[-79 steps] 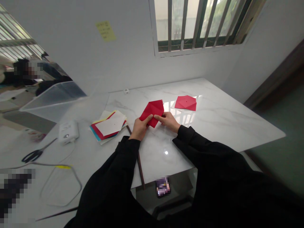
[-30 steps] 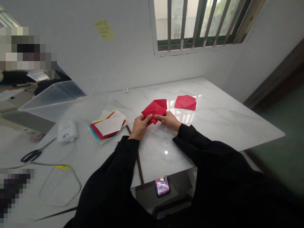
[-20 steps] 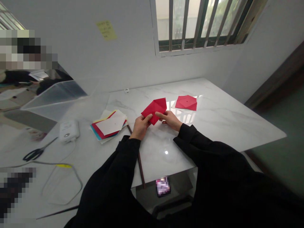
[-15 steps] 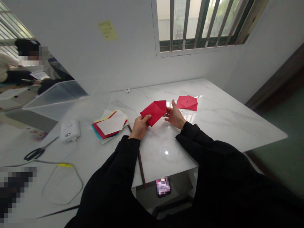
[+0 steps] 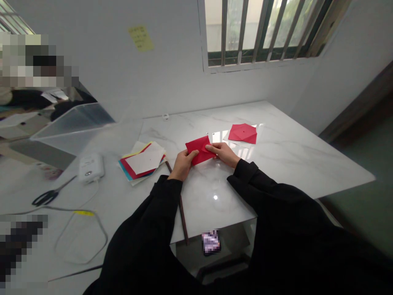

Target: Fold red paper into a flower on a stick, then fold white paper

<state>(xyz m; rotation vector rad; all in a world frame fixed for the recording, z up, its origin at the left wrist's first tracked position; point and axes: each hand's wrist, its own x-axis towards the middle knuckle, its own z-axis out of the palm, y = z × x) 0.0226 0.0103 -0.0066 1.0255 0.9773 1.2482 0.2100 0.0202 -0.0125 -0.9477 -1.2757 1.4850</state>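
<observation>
A folded piece of red paper point(image 5: 197, 146) is held up over the marble-patterned table, between my two hands. My left hand point(image 5: 182, 164) pinches its lower left side, thumb on top. With thumb and fingers, my right hand point(image 5: 225, 153) grips the right side, where a fold or flap shows. The fingers under the paper are hidden. Beyond my right hand lies another folded red paper point(image 5: 242, 134) with a small dark dot in its middle. Left of my left hand is a stack of coloured paper sheets point(image 5: 145, 159), white on top, with red, yellow and blue edges showing.
A dark thin stick point(image 5: 183, 219) lies along the table point(image 5: 294, 164) by my left sleeve. Further left are scissors point(image 5: 46, 198), a white plug-in box point(image 5: 91, 168) and a looped cable point(image 5: 106, 233). A clear plastic panel point(image 5: 73, 123) stands behind, with a person beyond it.
My right hand, loosely open at the paper's edge before, has closed on the right side. The red paper has turned and looks folded into a more rectangular shape.
</observation>
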